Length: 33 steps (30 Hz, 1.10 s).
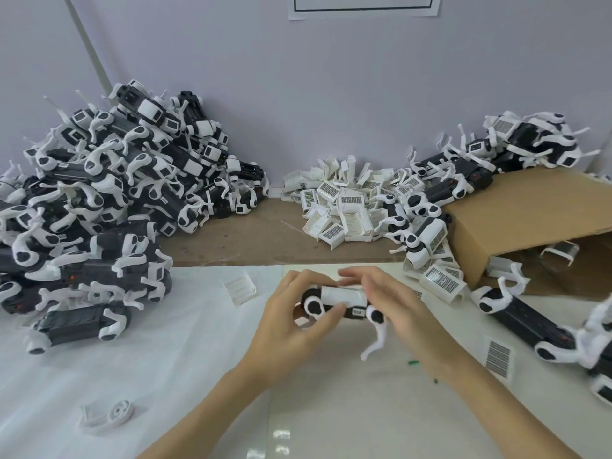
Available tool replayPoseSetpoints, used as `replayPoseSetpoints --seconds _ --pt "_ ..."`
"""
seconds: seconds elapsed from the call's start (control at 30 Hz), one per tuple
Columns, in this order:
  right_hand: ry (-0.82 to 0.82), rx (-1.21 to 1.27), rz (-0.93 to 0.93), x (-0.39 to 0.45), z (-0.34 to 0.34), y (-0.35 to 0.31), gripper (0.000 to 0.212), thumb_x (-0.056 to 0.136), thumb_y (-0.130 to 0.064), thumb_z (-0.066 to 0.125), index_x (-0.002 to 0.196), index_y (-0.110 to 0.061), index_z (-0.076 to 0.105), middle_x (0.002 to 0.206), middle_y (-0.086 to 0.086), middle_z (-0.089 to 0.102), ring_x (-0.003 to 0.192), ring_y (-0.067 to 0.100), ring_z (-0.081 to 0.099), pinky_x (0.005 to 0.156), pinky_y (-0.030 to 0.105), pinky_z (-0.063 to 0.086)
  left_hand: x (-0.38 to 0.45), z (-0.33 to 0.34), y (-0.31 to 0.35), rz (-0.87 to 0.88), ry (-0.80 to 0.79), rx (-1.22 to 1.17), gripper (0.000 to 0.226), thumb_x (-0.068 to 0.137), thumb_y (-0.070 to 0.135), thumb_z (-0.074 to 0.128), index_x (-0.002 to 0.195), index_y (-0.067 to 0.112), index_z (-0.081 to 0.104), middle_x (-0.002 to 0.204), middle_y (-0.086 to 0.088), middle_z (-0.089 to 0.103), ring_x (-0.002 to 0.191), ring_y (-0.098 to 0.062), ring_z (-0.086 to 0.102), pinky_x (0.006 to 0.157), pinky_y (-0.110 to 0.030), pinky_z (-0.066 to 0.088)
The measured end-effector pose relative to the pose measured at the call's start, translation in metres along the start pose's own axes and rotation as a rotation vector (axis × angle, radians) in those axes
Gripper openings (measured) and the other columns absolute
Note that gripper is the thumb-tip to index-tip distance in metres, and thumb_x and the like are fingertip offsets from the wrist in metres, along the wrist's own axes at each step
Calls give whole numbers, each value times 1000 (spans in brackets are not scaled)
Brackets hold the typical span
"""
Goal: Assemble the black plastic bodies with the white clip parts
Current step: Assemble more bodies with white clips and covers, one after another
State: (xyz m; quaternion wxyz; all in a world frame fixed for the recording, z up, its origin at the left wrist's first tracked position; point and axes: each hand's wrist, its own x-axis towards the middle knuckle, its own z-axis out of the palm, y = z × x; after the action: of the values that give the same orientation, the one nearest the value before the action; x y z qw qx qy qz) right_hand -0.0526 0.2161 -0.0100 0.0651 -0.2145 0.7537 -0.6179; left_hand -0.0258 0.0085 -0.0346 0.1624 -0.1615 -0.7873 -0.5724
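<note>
A black body (334,308) is held just above the white table sheet (165,359), in front of the pile of loose white clips (344,200). It is gripped at its near end by the left hand (291,321), fingers curled round it, thumb laid along the front. A white clip part (344,294) is being pressed onto its top by the right hand (394,304), fingers curved over the far end; whether that clip is fully seated cannot be told.

A skewed seat is the likely trouble: uneven pressure from one end could leave one side unlatched. The thin white leg (376,342) dangling below the body could be snagged or bent if the piece is set down carelessly.

Right of the clip pile, a cardboard box (530,213) lies on its side, mouth open toward the table; a white part and a legged body are seen at the opening, the rest lost in shadow. More bodies are heaped on its top. Left of the clip pile, a big heap of bodies (99,200) is stacked against the wall.
</note>
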Motion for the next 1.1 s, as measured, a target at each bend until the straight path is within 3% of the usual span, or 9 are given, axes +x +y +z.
replayPoseSetpoints --seconds 0.13,0.27,0.33,0.47,0.57,0.67,0.77,0.9,1.1 --pt "37 -570 -260 -3 7 3 47 96 -30 75 141 -32 61 134 -23 62 127 -1 56 107 23 43 3 -5 -2 -128 39 -100 19 92 35 75 104 23 67 87 -5 66 72 -22 62 65 -40 53" --pt "188 -730 -351 -4 14 4 41 91 -18 80 129 -26 67 115 -17 67 107 12 60 91 13 41 5 -7 2 -85 13 -105 17 93 33 76 105 25 68 88 -2 66 73 -18 63 67 -30 51" --pt "224 -784 -405 -4 13 2 40 90 -15 82 127 -24 69 113 -15 67 107 15 59 91 15 40 5 -6 4 -82 17 -103 16 94 34 76 106 30 68 95 -4 68 80 -22 67 71 -37 56" --pt "109 -467 -341 -6 5 -4 36 96 -20 73 130 -28 65 128 -16 65 123 10 60 103 30 47 1 -5 8 -24 28 -116 21 94 30 78 113 31 68 109 -5 65 100 -27 67 86 -41 57" --pt "-40 -63 -105 -6 -1 -13 35 102 -41 54 135 -34 61 126 8 65 119 20 61 102 40 49 2 -6 13 135 -11 -55 23 95 19 79 114 26 69 119 -2 56 114 -28 60 91 -29 50" --pt "-54 -148 -63 -4 -4 -11 23 106 -37 57 121 -28 71 105 -1 74 98 15 66 90 37 50 1 -3 15 269 -69 46 27 96 19 77 119 29 67 136 0 50 133 -30 53 103 -30 46" --pt "61 -203 -147 -4 0 -5 20 97 -25 71 118 -23 71 111 -4 70 108 11 66 89 30 53 -1 -1 11 215 -4 69 60 95 29 78 146 31 46 148 5 45 146 -23 43 115 -22 37" --pt "196 -455 -400 -5 12 -4 32 90 -33 77 118 -22 68 114 -10 61 114 16 61 96 21 46 0 -5 6 -6 18 -16 56 95 36 76 143 34 47 130 19 63 129 -11 58 103 -16 43" --pt "173 -614 -338 -6 5 3 36 96 -43 66 127 -25 66 114 -17 63 118 11 53 104 25 38 6 -14 7 8 46 -39 48 90 28 82 133 26 61 119 8 71 115 -22 67 100 -36 52"
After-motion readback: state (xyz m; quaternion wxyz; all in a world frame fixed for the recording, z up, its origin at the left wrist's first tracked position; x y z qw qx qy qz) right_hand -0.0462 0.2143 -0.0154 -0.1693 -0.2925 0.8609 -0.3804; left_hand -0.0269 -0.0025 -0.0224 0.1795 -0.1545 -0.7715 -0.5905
